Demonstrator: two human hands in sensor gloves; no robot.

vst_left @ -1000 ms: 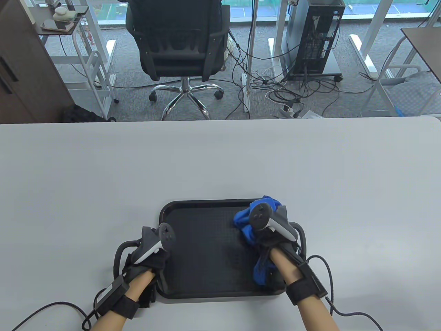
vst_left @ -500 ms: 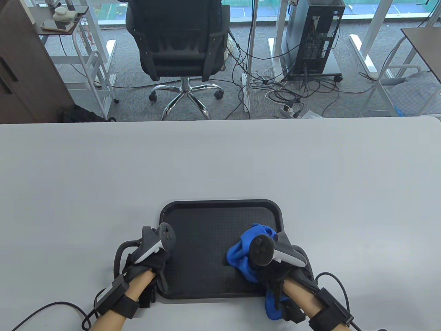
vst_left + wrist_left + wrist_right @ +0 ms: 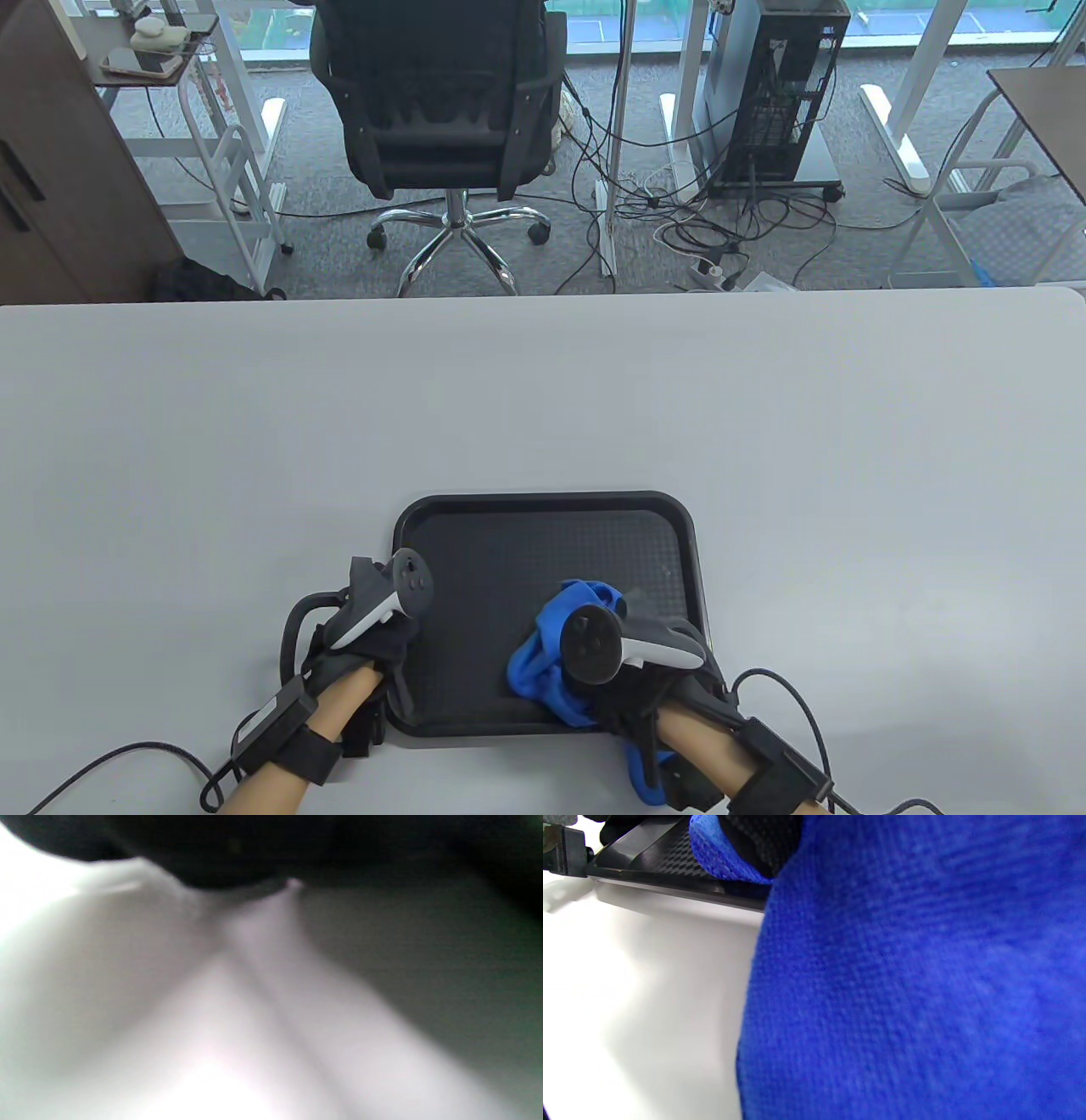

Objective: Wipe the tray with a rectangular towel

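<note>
1. The blue towel (image 3: 543, 666) is bunched in the right hand (image 3: 632, 679)'s grip at the tray (image 3: 543, 509)'s near edge; its tail hangs off and could drag.
2. The left hand (image 3: 369, 628) presses the tray's left rim, finger state unclear; slipping lets the tray slide.
3. The far tray may go unwiped.

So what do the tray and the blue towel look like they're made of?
The tray looks like moulded black plastic: a textured, matte floor with a fine grid pattern, and a smoother raised rim with rounded corners that catches some light. The towel looks like soft microfibre or terry cloth: a fuzzy, matte blue weave, bunched in loose folds under the right hand. Neither is certain from looks alone.
</note>
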